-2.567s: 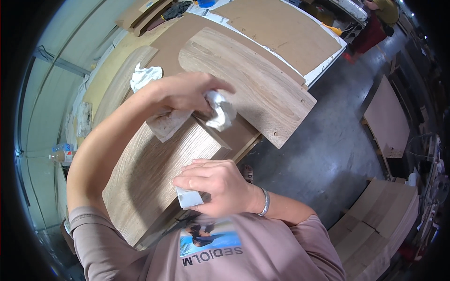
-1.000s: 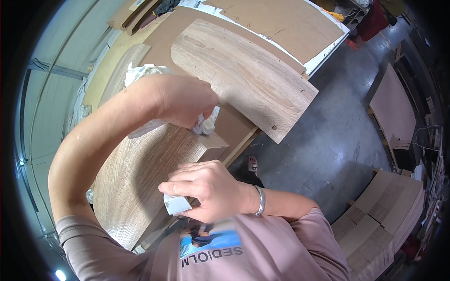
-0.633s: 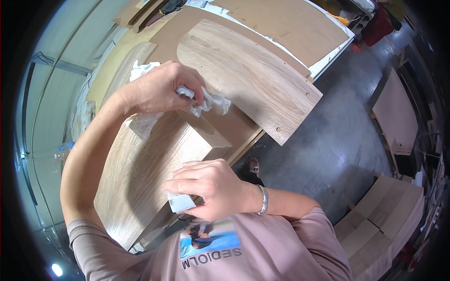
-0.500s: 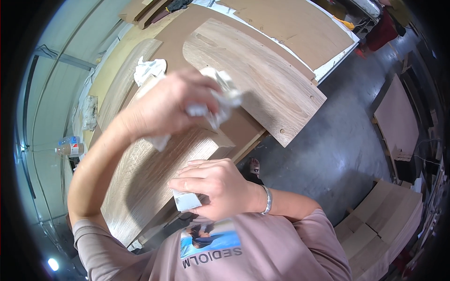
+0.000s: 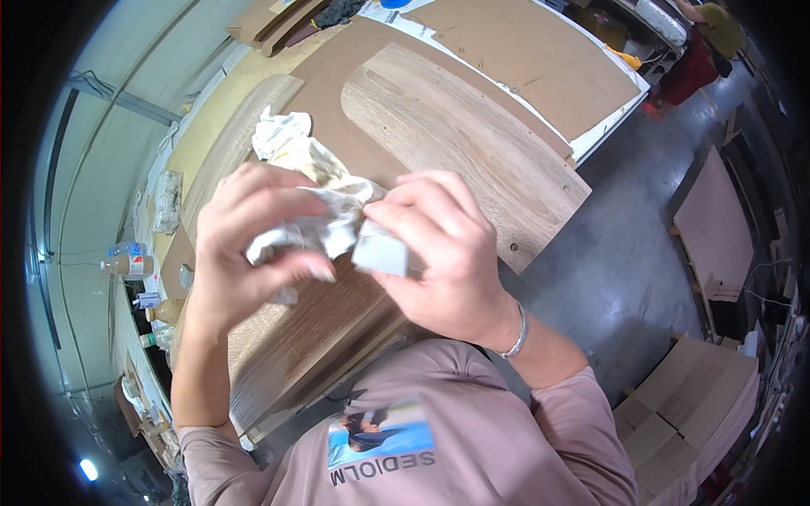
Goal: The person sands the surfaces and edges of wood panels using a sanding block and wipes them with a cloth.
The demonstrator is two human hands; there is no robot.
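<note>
My left hand (image 5: 253,223) is curled around a crumpled white rag (image 5: 325,226), the cloth bunched between thumb and fingers. Close beside it, my right hand (image 5: 447,249) grips a small pale grey-white block (image 5: 380,250), whose exact kind I cannot make out. Both hands are over a wood-grain board (image 5: 291,341) on the work table, and they cover part of it. More crumpled cloth, white and cream (image 5: 283,135), lies beyond my left hand. A second wood-grain board (image 5: 456,126), with a rounded far end and small holes, rests to the right.
Another board (image 5: 232,148) lies at the left. Several bottles (image 5: 128,267) stand beyond the left side. A large brown sheet (image 5: 523,63) covers the far table. Cardboard boxes (image 5: 688,392) are stacked at lower right. A person (image 5: 717,34) stands at the far right.
My left hand has come back toward me with the rag. My right hand has lifted with the block and moved beside it, over the near board.
</note>
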